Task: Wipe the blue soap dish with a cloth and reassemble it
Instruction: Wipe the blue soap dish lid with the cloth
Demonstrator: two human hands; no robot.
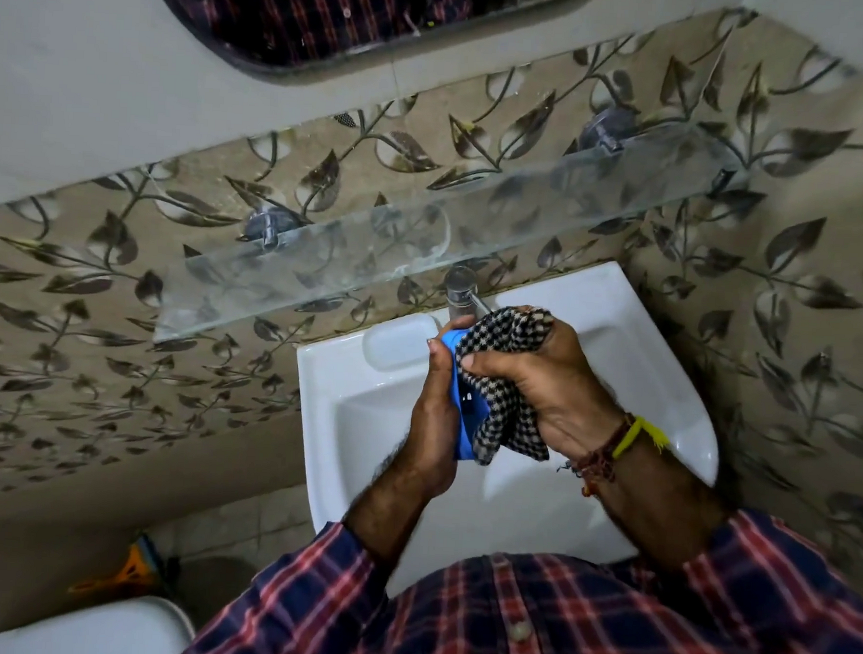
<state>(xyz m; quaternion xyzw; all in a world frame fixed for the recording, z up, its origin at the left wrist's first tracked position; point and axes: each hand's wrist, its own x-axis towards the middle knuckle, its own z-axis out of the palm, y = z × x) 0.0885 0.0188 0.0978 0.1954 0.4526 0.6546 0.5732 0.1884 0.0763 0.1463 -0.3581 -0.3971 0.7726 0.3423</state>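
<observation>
Bathroom wall (120, 310) with leaf-pattern tile fills most of the view, mirror (310, 20) at 12 o'clock, glass shelf (424, 236) running across below it. White basin (656, 388) sits centre, tap (459, 290) at its 12 o'clock edge, moulded soap recess (398, 342) at its 10 o'clock corner. Toilet lid (88, 629) at 7 o'clock of frame, something orange (116, 575) on the floor beside it, can't tell what.

We're mid-wipe. We have one blue soap dish piece (465, 413) held over the basin bowl, standing roughly on edge, long axis running 12 to 6. Left hand (434, 427) grips it from the 9 o'clock side, thumb hooked over the top end, fingers wrapped behind. Right hand (551, 383) is closed around the checked cloth (504, 340), bunched and pressed against the dish's 3 o'clock face; loose cloth tail hangs toward 6 o'clock. Thread bands (618, 446) on the right wrist.

Only one blue piece visible. We can't see the mating part anywhere: it's either hidden behind the hands or cloth, or out of frame. Can't tell whether this piece is the tray or the drainer.

Our read: wiping step, reassembly not started. Next move likely needs the cloth worked along the rest of the face and into the slots near the middle, then the piece rotated in the left hand to reach the back. After that we need to locate the second piece, wipe it, and seat the two together.
</observation>
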